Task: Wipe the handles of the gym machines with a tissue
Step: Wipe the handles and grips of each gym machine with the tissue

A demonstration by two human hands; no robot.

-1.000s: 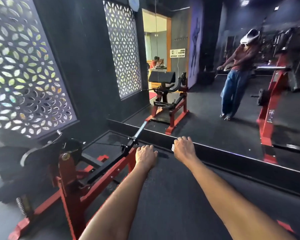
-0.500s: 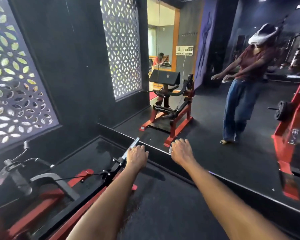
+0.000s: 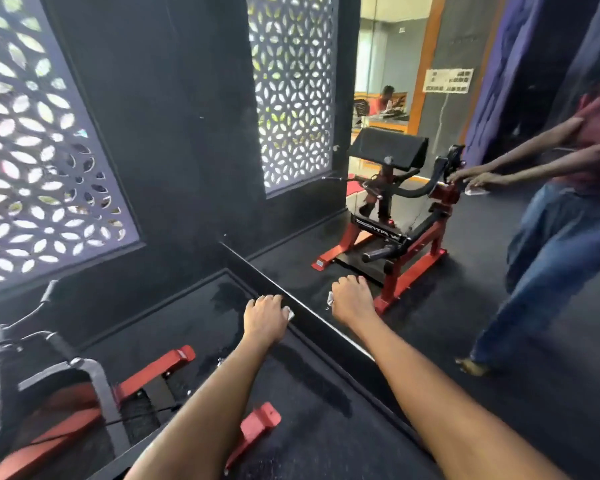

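Both of my arms reach forward over a red and black gym machine [image 3: 84, 382] at the lower left. My left hand [image 3: 262, 318] is closed as a fist at the end of the machine's lever; a pale tip of the handle [image 3: 289, 313] shows beside its fingers, and my forearm hides the bar. My right hand [image 3: 352, 301] is a fist to its right, apart from the handle, with a white tissue [image 3: 330, 299] sticking out of its left side.
A wall mirror with a black base ledge [image 3: 319, 327] runs diagonally just beyond my hands. It reflects a red machine [image 3: 395, 237] and me as a person [image 3: 551, 237] reaching to it. Patterned window screens [image 3: 32, 161] line the dark left wall. Black rubber floor lies below.
The view has swung right and closer to the mirror, so the machine's frame has slid to the lower left. Both hands stay closed in front of me, the tissue still in the right.
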